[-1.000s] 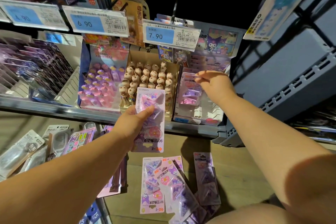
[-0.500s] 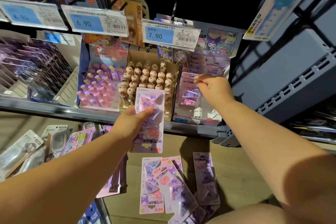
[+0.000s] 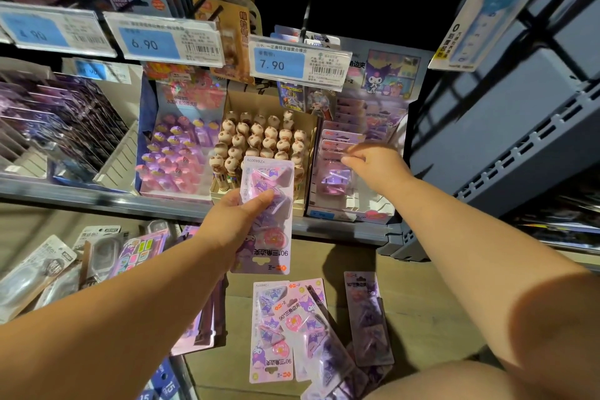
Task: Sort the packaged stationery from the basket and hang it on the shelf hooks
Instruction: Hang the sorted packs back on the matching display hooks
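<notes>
Loose clip packs (image 3: 272, 331) lie overlapping on the floor, below and nearer than the pen box (image 3: 259, 140) on the shelf (image 3: 97, 195), as a person restocks stationery.

The left hand (image 3: 233, 214) grips one triangular-clip pack (image 3: 271, 252) in front of the pen box's near right corner. The thumb lies across the blister face and the fingers are curled behind the left edge. The pack's long axis runs from the person towards the shelf. It is held upside down: the printed logo end points back at the person and the code-numbered end points at the pens.

Just right of the pen box, the right hand (image 3: 373, 162) reaches into a display box (image 3: 367, 208) of matching packs. Its fingers are bent and pinch the top edge of the front pack (image 3: 334, 177), which stands upright with its logo end up.

Above the pen box hangs a price tag (image 3: 292, 63) reading 7.90.
</notes>
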Available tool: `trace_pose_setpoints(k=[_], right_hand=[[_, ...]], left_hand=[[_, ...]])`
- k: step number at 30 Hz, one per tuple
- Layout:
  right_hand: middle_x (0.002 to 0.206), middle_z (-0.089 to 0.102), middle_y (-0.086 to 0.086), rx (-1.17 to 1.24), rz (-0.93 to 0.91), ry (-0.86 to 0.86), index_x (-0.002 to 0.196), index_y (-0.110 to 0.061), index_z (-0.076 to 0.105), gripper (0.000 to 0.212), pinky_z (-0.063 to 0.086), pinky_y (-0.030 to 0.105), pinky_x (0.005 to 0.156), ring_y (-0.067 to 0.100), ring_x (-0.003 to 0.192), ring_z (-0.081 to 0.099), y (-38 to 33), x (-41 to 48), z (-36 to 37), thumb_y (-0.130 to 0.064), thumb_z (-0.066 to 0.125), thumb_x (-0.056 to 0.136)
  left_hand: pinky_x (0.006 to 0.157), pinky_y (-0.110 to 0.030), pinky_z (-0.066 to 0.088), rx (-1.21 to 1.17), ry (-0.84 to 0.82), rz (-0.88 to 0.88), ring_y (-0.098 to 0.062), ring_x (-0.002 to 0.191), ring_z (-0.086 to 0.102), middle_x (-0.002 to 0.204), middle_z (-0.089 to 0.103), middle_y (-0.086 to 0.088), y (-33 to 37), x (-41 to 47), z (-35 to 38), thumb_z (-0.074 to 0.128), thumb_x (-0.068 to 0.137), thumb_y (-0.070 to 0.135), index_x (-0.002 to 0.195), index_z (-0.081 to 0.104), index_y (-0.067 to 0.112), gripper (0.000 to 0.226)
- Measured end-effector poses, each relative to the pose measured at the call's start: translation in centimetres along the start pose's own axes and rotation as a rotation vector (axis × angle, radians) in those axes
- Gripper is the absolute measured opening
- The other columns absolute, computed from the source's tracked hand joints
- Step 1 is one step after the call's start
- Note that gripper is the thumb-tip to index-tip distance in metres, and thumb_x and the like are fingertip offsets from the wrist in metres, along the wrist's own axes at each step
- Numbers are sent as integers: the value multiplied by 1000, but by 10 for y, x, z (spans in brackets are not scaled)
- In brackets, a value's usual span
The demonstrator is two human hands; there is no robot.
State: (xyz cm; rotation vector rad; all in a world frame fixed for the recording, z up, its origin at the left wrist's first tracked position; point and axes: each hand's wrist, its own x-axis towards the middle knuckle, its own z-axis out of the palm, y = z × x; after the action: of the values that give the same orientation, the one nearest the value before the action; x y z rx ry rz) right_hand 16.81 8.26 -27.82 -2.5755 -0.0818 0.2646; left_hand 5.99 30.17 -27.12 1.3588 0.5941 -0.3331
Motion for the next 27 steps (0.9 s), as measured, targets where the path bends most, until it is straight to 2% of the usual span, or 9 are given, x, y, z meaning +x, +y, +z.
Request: trace_pose_setpoints(k=[7, 11, 13, 14, 16, 18, 20, 24, 27], right_hand=[[122, 64, 5, -65, -8, 6, 120, -20, 62, 30, 44, 30, 94, 24, 111, 57, 1, 0, 3, -36, 45, 101], [110, 65, 2, -61, -36, 300, 109, -22, 67, 24, 43, 25, 79, 20, 97, 58, -5, -5, 1, -34, 50, 98], [94, 65, 4, 1, -128, 424, 97, -14, 70, 24, 36, 24, 71, 21, 89, 57, -12, -11, 2, -32, 54, 96], [81, 62, 1, 89, -172, 386, 86, -15, 69, 24, 35, 25, 69, 18, 79, 55, -15, -14, 3, -33, 56, 95], [68, 57, -4, 287, -191, 88, 74, -19, 63, 27, 39, 26, 67, 10, 65, 52, -25, -22, 6, -36, 57, 94], [77, 63, 0, 329, -118, -313, 89, -17, 63, 23, 47, 28, 66, 10, 69, 57, -34, -32, 12, -40, 58, 92], [94, 70, 8, 369, -69, -536, 106, -9, 61, 31, 50, 33, 72, 14, 79, 63, -34, -37, 23, -31, 69, 87], [112, 68, 22, 484, -31, -697, 115, 3, 57, 39, 50, 48, 91, 32, 101, 66, -31, -39, 36, -12, 73, 83], [106, 66, 21, 505, 2, -693, 115, 10, 54, 33, 50, 43, 89, 29, 94, 63, -30, -38, 29, 1, 66, 85]], left_hand=[[29, -12, 31, 5, -22, 25, -5, 29, 48, 47, 61, 6, -3, 6, 2, 65, 92, 23, 101, 61, 11, 16], [40, -16, 32, 17, -34, 34, -14, 45, 62, 66, 70, 0, -7, 14, 1, 68, 89, 33, 107, 66, 15, 26], [41, -22, 45, -52, -62, 27, -17, 52, 67, 71, 72, -3, -6, 14, 2, 67, 89, 30, 106, 67, 14, 23], [41, -23, 48, -90, -75, 25, -17, 54, 68, 72, 72, -4, -4, 14, 4, 65, 90, 27, 104, 67, 12, 20], [39, -24, 50, -155, -94, 30, -16, 54, 68, 74, 69, -7, -1, 12, 7, 62, 93, 23, 99, 66, 11, 14], [44, -30, 56, -227, -108, 32, -20, 59, 68, 81, 68, -11, 0, 14, 10, 61, 93, 20, 105, 65, 7, 18], [42, -30, 53, -265, -124, 54, -22, 58, 66, 76, 68, -12, 0, 14, 12, 57, 95, 15, 109, 64, 4, 19], [56, -35, 59, -269, -111, 124, -25, 66, 67, 77, 70, -13, 0, 17, 12, 58, 90, -3, 99, 65, 3, 13], [60, -37, 56, -245, -75, 144, -26, 76, 70, 95, 71, -16, 3, 19, 7, 74, 72, 2, 115, 60, 6, 45]])
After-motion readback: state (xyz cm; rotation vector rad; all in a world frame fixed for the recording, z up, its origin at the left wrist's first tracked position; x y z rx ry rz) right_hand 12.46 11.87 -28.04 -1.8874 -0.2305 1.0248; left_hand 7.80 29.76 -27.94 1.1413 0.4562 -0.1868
